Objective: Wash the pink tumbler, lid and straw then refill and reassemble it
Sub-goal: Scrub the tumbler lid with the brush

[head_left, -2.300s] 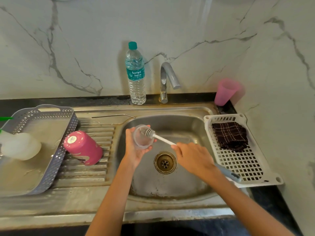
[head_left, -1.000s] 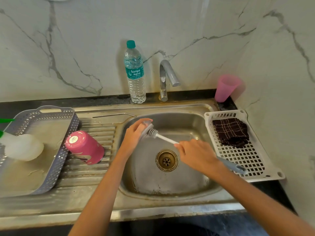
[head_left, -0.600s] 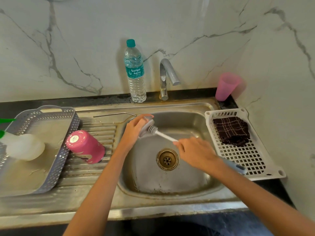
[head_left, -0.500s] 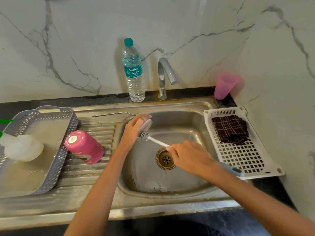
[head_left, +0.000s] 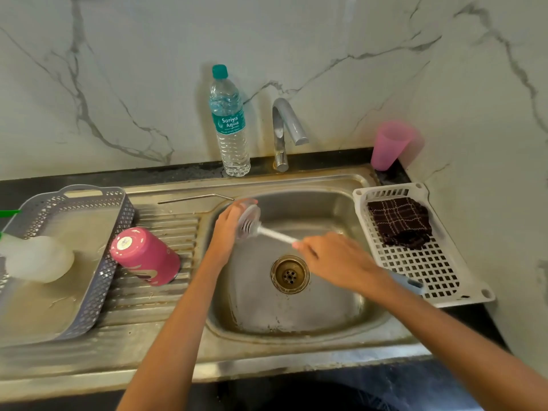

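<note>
My left hand holds the clear round lid on edge over the left side of the sink basin. My right hand grips a white-stemmed brush whose bristle head presses against the lid's face; its blue-grey handle end pokes out behind my wrist. The pink tumbler stands upside down on the ribbed drainboard. A metal straw lies on the sink's back ledge, left of the basin.
A water bottle and the tap stand at the back wall. A pink cup is in the back right corner. A white perforated tray holds a dark checked cloth. A grey basket at left holds a whitish bottle.
The lid, first held flat and facing up in my left hand, now stands on edge nearer the basin's back left rim. The brush head has moved down across its face.
</note>
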`<state>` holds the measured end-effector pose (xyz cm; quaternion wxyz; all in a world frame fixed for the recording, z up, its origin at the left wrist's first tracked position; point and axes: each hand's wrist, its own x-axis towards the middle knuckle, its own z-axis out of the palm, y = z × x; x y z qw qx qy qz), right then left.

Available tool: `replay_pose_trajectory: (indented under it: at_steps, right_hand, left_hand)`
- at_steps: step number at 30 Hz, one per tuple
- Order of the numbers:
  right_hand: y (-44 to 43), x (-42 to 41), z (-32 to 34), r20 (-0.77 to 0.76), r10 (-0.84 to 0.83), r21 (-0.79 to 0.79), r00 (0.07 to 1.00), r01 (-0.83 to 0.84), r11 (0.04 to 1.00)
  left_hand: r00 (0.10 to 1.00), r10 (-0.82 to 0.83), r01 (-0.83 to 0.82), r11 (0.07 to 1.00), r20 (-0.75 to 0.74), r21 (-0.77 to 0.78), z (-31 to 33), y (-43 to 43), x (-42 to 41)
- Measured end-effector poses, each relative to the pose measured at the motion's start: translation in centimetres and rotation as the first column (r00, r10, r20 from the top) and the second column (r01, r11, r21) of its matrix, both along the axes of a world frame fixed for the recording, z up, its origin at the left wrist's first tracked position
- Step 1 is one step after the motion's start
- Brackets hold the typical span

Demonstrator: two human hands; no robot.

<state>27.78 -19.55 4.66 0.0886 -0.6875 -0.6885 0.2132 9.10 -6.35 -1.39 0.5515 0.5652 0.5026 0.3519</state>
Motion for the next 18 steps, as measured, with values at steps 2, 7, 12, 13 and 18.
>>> replay_pose_trajectory:
  at_steps: [2,7,12,13,18]
  right_hand:
    - [0.9,1.6,-0.1,-0.050,-0.090,-0.037,0.995,0.088,0.995]
    - [-0.5,0.7,-1.0,-0.101,-0.126,-0.096,0.987,0.116,0.989]
    - [0.2,2.1,0.8,-0.064,-0.119,-0.001,0.991,0.119,0.993]
    - [0.7,3.0,0.7,-0.058,-0.153,-0.004,0.986,0.153,0.988]
    - [0.3,1.9,-2.0,-0.103,-0.172,-0.101,0.980,0.162,0.982]
  left_hand:
    - [1.000,-0.005,0.005,1.000,0.001,-0.007,0.6,0.1,0.4]
    - [0.996,-0.084,0.085,0.994,-0.014,0.073,2.8,0.7,2.3]
    - [0.996,-0.087,0.087,0.996,-0.020,0.020,2.4,0.5,2.3]
    - [0.996,-0.090,0.090,0.996,-0.020,0.013,2.4,0.4,2.2]
    - [0.994,-0.111,0.111,0.994,-0.008,0.022,2.8,0.5,2.5]
